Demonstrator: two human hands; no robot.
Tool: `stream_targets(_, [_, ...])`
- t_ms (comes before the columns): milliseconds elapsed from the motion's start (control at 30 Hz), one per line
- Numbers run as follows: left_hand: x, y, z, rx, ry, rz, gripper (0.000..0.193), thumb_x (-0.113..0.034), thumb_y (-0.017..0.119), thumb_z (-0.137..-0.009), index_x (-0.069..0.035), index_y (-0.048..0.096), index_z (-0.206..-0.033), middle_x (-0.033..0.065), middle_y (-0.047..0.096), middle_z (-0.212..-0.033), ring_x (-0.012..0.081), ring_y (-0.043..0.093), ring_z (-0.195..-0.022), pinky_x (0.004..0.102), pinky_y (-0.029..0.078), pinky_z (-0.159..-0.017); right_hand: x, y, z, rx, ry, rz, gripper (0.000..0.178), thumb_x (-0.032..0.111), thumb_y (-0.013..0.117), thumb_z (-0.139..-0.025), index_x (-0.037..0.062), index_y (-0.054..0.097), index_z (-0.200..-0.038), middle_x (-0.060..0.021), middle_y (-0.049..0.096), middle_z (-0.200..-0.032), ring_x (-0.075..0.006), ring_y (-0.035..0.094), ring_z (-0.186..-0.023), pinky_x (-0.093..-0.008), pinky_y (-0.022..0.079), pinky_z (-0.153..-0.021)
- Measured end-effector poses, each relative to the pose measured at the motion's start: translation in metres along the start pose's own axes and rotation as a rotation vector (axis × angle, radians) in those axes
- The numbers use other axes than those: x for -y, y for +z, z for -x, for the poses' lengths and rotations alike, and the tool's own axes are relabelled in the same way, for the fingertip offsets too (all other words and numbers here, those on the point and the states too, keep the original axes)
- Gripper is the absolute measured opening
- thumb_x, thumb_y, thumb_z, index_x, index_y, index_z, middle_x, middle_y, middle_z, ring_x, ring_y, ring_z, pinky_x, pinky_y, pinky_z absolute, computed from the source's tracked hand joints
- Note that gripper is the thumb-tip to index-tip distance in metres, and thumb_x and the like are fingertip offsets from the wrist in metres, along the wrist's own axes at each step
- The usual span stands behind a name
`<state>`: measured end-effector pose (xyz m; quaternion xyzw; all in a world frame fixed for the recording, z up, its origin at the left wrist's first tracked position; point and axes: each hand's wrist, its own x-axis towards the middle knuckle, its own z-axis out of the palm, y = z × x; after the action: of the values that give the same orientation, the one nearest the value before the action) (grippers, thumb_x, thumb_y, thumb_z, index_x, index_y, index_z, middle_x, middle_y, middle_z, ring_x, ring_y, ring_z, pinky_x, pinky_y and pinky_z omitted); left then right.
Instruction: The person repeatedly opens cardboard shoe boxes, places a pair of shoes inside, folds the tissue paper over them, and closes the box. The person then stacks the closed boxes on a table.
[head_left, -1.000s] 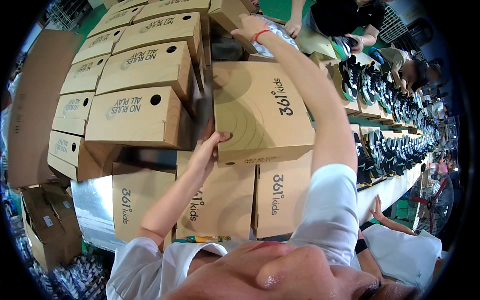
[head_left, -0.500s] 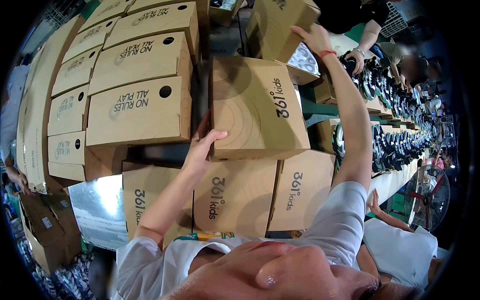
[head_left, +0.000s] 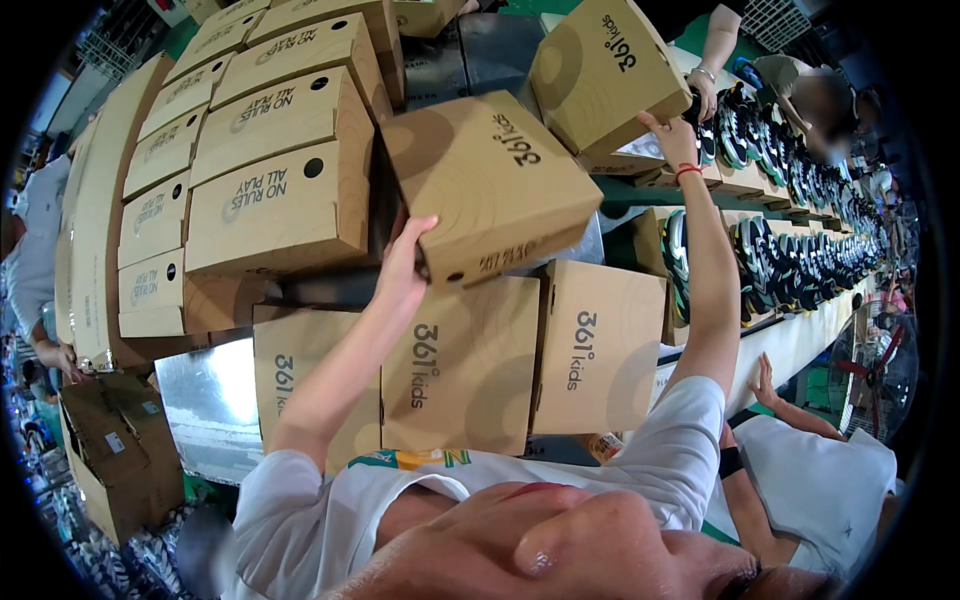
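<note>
My left hand (head_left: 404, 262) grips the near left corner of a closed brown cardboard shoebox (head_left: 470, 185), thumb on top. This box is tilted and held in front of me, its other fingers' grip hidden beneath. Farther right, my right hand (head_left: 672, 142), with a red cord at the wrist, holds the near right edge of the lid of a second shoebox (head_left: 600, 85). The lid stands slanted, with the box body partly showing under it. Just beyond, a co-worker's hand (head_left: 704, 92) is close to that box and the shoes.
Stacked shoeboxes (head_left: 275, 215) rise on the left beside a tall carton (head_left: 85, 290). Several more boxes (head_left: 455, 370) stand nearest me. Rows of dark shoes (head_left: 760, 265) line a long conveyor (head_left: 800, 345) at right, with a fan (head_left: 875, 370) and another person (head_left: 810, 480) beside it.
The near shoebox has turned and tilted, shifting slightly left with my left hand. My right hand has moved down to the right, the second box's lid with it; the patterned paper there is now covered.
</note>
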<state>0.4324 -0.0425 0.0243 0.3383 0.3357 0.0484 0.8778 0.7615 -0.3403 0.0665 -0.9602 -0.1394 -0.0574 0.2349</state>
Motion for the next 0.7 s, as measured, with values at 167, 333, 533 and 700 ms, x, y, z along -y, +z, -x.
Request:
stream_targets(167, [0.032, 0.026, -0.099, 0.133, 0.286, -0.047, 0.057, -0.020, 0.064, -0.073, -0.012, 0.044, -0.125, 0.0033, 0.049, -0.120, 0.0188, 0.045, -0.110, 0.0346, 0.038, -0.091, -0.045, 0.013, 0.026, -0.118, 0.029, -0.360, 0.044, 0.039, 0.064, -0.078, -0.0036, 0.061, -0.089, -0.0108, 0.063, -0.077, -0.0158, 0.060, -0.072, -0.0273, 0.045, -0.068])
stream_targets(333, [0.025, 0.025, -0.163, -0.108, 0.042, -0.070, 0.035, -0.029, 0.056, -0.077, -0.010, 0.055, -0.106, 0.0049, 0.053, -0.106, 0.0164, 0.048, -0.098, 0.0309, 0.037, -0.087, 0.027, -0.025, 0.134, 0.124, -0.018, -0.586, 0.028, 0.022, 0.057, -0.087, -0.0034, 0.060, -0.096, -0.0033, 0.065, -0.084, -0.0045, 0.054, -0.077, -0.0186, 0.042, -0.072])
stream_targets(533, [0.024, -0.016, 0.025, 0.201, 0.889, -1.143, 0.046, -0.025, 0.058, -0.080, -0.007, 0.047, -0.121, 0.0154, 0.034, -0.134, 0.0298, 0.031, -0.124, 0.0375, 0.026, -0.101, 0.084, -0.033, 0.277, 0.186, 0.126, -0.657, 0.025, 0.020, 0.053, -0.089, -0.0037, 0.061, -0.093, -0.0038, 0.065, -0.075, -0.0041, 0.052, -0.072, -0.0181, 0.041, -0.067])
stream_targets(700, [-0.010, -0.141, 0.162, 0.133, 1.023, -1.663, 0.062, -0.019, 0.061, -0.078, 0.000, 0.033, -0.130, 0.0174, 0.026, -0.138, 0.0372, 0.025, -0.125, 0.0439, 0.022, -0.103, 0.082, 0.009, 0.411, 0.546, 0.412, -0.771, 0.028, 0.021, 0.050, -0.090, -0.0059, 0.059, -0.094, -0.0112, 0.064, -0.076, -0.0153, 0.060, -0.062, -0.0237, 0.047, -0.063])
